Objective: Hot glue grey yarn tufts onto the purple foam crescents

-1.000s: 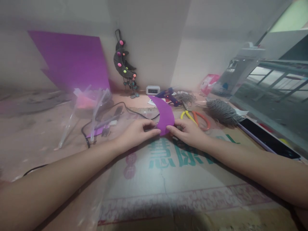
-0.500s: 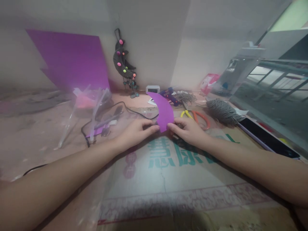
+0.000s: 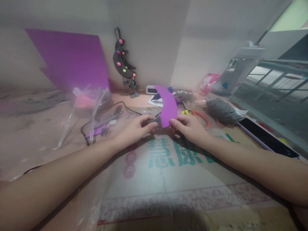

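Observation:
A purple paper crescent (image 3: 170, 106) curves upright between my hands above the printed board. My right hand (image 3: 189, 128) pinches its lower right edge, thumb on the near face. My left hand (image 3: 144, 126) is closed on a dark grey piece (image 3: 158, 120) that shows between its fingertips and the crescent's lower left side; most of this grey piece is hidden. Behind the crescent lies a glue gun (image 3: 162, 92), largely covered by the paper. Scissors with orange and yellow handles (image 3: 202, 118) lie just beyond my right hand.
A grey yarn ball (image 3: 222, 111) and a phone (image 3: 269, 138) lie to the right. At the wall stand a purple sheet (image 3: 72, 57) and a grey crescent hanging with coloured pompoms (image 3: 120, 62). Clear plastic bags (image 3: 96, 106) and a black cord (image 3: 84, 133) are on the left.
The purple crescent has shifted slightly up and right and turned a little. The dark grey piece by my left fingertips now shows more. Both hands keep their hold.

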### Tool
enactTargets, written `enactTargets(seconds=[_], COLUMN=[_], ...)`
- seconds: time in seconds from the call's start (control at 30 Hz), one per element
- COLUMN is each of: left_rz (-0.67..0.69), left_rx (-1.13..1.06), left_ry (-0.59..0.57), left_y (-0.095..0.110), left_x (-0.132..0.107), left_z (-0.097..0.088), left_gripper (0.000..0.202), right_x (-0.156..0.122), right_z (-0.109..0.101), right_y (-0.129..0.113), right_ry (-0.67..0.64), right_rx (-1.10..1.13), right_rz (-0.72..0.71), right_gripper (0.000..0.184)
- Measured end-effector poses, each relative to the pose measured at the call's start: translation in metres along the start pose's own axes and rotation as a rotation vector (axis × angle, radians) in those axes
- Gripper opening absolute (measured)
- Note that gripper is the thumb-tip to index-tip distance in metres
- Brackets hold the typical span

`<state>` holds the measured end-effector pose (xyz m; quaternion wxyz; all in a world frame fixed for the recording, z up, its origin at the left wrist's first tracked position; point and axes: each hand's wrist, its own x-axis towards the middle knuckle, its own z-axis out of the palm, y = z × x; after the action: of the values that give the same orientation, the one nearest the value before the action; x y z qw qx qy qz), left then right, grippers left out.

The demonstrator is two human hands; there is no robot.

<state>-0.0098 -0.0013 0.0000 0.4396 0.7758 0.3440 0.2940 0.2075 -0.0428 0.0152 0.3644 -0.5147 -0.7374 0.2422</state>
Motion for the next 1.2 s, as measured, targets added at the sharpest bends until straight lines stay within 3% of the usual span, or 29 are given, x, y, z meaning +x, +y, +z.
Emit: enactTargets(seconds=[0.1,0.2,0.47,0.63,0.93,1.07,1.2], left_rz=[-0.021,-0.035,-0.123,-0.028,-0.014,0.077,0.052], left_rx=[-0.116,-0.087,0.013,0.029,0.226,0.190,0.175], left_ry=[0.034,0.015,0.070,0.026,-0.018,-0.131,-0.117], left_y=[-0.003,-0.005,0.010,0.003,-0.001,0.003,0.004], left_x=[0.003,0.004,0.000,0.001,0.001,0.002,0.002], left_z=[-0.001,-0.002,-0.003,-0.003,-0.003,-0.002,-0.001], left_gripper=[0.044,0.039,0.033,0.033,0.038,0.027,0.029], right_x=[0.000,0.000,0.001,0.001,-0.001,-0.002,-0.002], right_z=[-0.002,-0.002,0.002,0.000,0.003,0.002,0.003], right_y=[-0.001,-0.002,0.003,0.004,0.003,0.001,0.000], right_ry=[0.074,0.069,-0.140,-0.244,-0.169,-0.113,-0.072], right_rx=[0.049,0.086,0.172,0.181,-0.004,-0.099,-0.176], right_rz=[0.042,0.039,0.029,-0.006,-0.122,-0.188,-0.213], right_gripper=[0.037,0.037,0.024,0.032,0.033,0.035,0.032])
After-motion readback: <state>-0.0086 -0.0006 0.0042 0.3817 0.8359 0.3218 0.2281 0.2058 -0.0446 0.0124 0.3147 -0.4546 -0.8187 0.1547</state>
